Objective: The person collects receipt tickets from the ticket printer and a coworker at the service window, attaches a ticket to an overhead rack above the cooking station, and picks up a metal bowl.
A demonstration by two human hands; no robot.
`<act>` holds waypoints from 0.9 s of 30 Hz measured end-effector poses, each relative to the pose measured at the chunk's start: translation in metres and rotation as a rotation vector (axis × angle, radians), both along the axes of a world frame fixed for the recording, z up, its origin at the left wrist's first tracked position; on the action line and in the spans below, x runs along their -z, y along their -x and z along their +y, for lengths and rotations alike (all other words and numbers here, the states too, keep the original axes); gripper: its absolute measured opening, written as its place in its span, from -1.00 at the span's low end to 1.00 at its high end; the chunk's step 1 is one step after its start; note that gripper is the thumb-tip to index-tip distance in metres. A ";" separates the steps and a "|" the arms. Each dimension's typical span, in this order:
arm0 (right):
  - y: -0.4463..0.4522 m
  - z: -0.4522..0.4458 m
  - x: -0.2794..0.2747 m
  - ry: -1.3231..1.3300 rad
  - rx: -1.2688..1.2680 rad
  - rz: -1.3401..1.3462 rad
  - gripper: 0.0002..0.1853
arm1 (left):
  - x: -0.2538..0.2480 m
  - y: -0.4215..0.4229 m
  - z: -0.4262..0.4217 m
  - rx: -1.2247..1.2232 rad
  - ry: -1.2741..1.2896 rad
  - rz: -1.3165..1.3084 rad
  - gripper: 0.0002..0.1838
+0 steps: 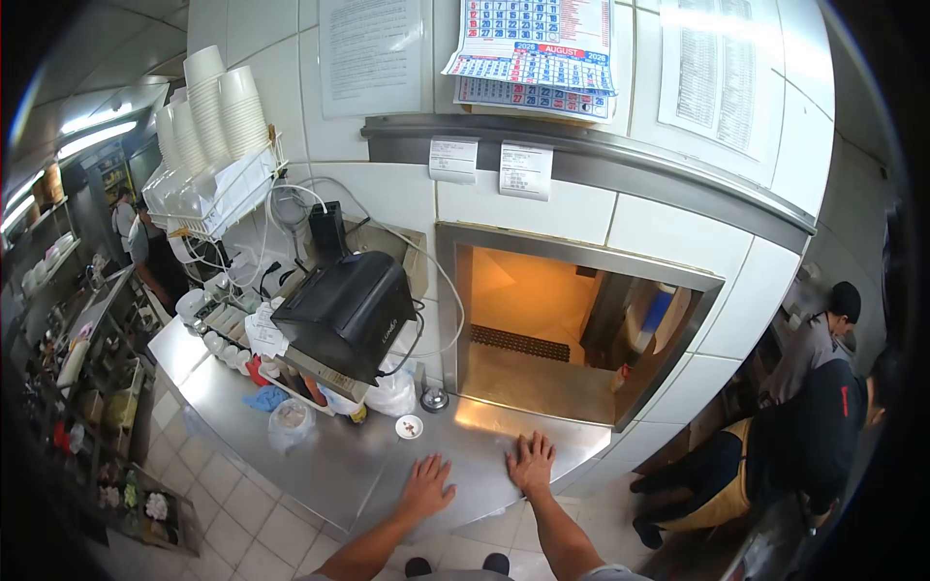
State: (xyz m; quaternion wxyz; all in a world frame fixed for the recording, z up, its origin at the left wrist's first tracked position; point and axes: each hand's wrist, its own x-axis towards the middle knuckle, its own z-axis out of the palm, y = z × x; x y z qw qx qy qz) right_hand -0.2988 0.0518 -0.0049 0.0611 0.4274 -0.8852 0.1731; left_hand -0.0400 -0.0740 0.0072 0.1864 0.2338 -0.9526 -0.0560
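silver counter [325, 468], black printer [354, 315], white tiles [528, 215], blue cloth [264, 398]

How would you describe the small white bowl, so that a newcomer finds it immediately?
Find the steel counter below the orange-lit serving window. There, just beyond the left hand and beside the domed call bell, sits the small white bowl. Unlike the shiny metal bell, it is white and open-topped, with small dark bits inside.

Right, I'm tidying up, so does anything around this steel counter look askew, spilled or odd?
The thin white cable loops loosely beside the black boxy printer instead of being tucked away, which seems untidy. The printed paper calendar curls along its lower edge. No clear spill shows.
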 end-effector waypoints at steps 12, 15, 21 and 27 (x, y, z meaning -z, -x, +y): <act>0.001 0.005 -0.001 0.137 0.011 -0.074 -0.33 | 0.001 0.004 0.003 -0.021 -0.026 0.041 -0.37; 0.000 0.005 -0.002 0.137 0.011 -0.074 -0.34 | 0.003 0.004 0.004 -0.028 -0.034 0.048 -0.37; 0.001 0.004 -0.002 0.089 0.000 -0.080 -0.32 | 0.003 0.003 0.003 -0.041 -0.035 0.046 -0.37; 0.001 0.004 -0.002 0.086 0.001 -0.089 -0.32 | 0.003 0.002 0.004 -0.046 -0.040 0.017 -0.37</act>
